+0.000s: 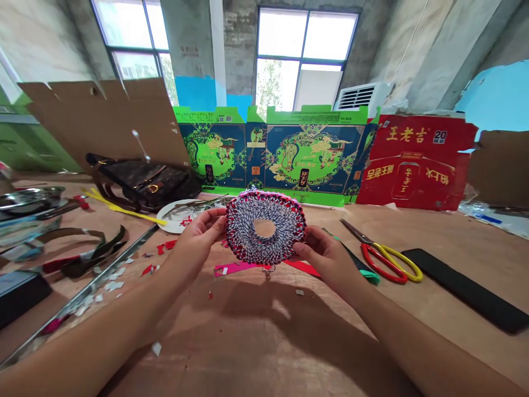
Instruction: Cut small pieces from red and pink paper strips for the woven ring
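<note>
Held up above the table is a round knitted ring of white and dark-blue yarn, with a red, pink and black edge and a hole in its middle. My left hand pinches its left rim between thumb and fingers. On the opposite rim, my right hand grips it the same way, thumb in front. Behind and below the ring lie a pink strip and a red strip, partly covered by it and by my right hand.
Scissors with red and yellow handles lie right, beside a long black flat object. A white plate with scraps and a brown bag stand back left. Fabric strips and a metal bowl are left; cardboard boxes line the back.
</note>
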The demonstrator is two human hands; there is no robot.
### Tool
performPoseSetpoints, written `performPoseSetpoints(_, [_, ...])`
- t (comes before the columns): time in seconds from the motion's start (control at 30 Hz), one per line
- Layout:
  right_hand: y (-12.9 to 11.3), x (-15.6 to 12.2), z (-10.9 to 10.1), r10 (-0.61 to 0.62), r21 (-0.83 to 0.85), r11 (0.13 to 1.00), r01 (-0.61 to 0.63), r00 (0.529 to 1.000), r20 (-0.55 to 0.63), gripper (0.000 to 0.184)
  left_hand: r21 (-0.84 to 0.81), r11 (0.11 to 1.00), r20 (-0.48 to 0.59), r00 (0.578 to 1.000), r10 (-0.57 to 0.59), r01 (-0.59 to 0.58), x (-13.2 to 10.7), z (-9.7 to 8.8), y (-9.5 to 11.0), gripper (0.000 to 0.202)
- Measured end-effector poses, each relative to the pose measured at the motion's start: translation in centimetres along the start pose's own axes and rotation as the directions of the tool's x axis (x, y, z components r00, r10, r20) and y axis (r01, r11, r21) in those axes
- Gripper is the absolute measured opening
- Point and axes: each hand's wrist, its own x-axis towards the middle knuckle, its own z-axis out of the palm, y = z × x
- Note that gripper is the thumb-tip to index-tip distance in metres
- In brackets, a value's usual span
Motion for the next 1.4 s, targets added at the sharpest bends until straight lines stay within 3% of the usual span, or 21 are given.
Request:
performPoseSetpoints(0.37, [0.1,0.2,0.0,-0.006,-0.023,1.000,0.006,1.000,0.003,0.036,0.030,1.000,-0.023,1.000,0.006,-0.005,0.0,0.2,0.0,0.059])
performPoseSetpoints(0.63, [0.5,0.1,-0.1,-0.050,-0.112,0.993,0.049,0.999,-0.011,0.036,0.211,0.971,0.078,0.992,0.096,-0.110,-0.7,0.4,0.4,0.064])
performPoseSetpoints(0.8, [0.4,0.2,-0.2,-0.040,-0.178,0.983,0.040,0.999,0.007,0.037,0.221,0.965,0.094,0.988,0.125,-0.143,-0.4,0.1,-0.1,0.057])
performPoseSetpoints(0.97, [-0.3,0.3,-0.2,-0.049,-0.080,0.996,0.047,0.998,-0.024,0.030,0.237,0.960,0.115,0.986,0.123,-0.147,-0.5,0.1,-0.1,0.061])
performPoseSetpoints(1.13, [-1.4,1.2,-2.0,0.021,0.145,0.989,0.013,0.972,-0.232,0.039,0.274,0.960,0.132,0.991,0.029,-0.065,-0.8,0.4,0.1,0.068])
performPoseSetpoints(1.3, [-0.8,2.1,-3.8,0.162,0.160,0.980,-0.118,0.940,-0.300,0.020,0.481,0.869,0.214,0.977,0.018,-0.121,-0.2,-0.2,-0.7,0.058])
performPoseSetpoints(1.4, [-0.2,2.4,-4.2,0.192,0.143,0.978,-0.152,0.928,-0.321,0.013,0.687,0.687,0.289,0.956,0.041,-0.238,-0.2,-0.7,-1.1,0.044])
